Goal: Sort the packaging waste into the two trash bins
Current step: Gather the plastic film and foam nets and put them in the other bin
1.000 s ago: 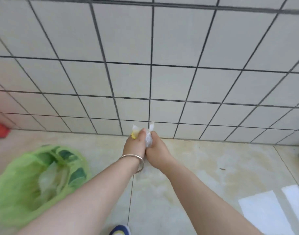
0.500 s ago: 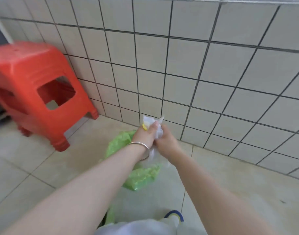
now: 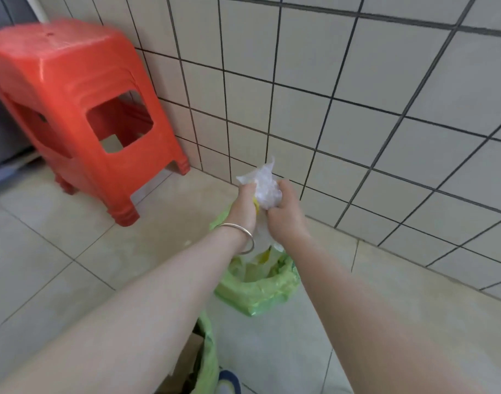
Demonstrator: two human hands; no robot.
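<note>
Seen from the head camera, a person's two bare arms reach forward and down over a tiled floor (image 3: 73, 237) at the foot of a white tiled wall (image 3: 357, 95). The left hand (image 3: 243, 207) and the right hand (image 3: 286, 214) meet around a crumpled wad of clear plastic packaging (image 3: 265, 186), each grip clamped on it with curled fingers; the wad's upper edge sticks up above the knuckles, a strip of the same film trails down between the wrists, and a small yellow patch shows against the left palm. A thin metal bangle (image 3: 242, 233) circles the left wrist.

Directly below the hands stands a trash bin lined with a green bag (image 3: 258, 291), its mouth open and holding clear and yellow wrappers; the packaging wad hangs above that mouth, apart from it. A second bin with a green liner (image 3: 209, 351) sits nearer the camera at the bottom edge, partly hidden by the left forearm, with what looks like brown cardboard (image 3: 186, 354) inside. The toe of a blue and white shoe (image 3: 229, 379) shows just beside it on the floor.

To the left, a stack of red plastic stools (image 3: 73, 95) stands on the floor close to the wall, well apart from the bins. A grey surface (image 3: 4, 118) fills the far left edge, too blurred to identify.
</note>
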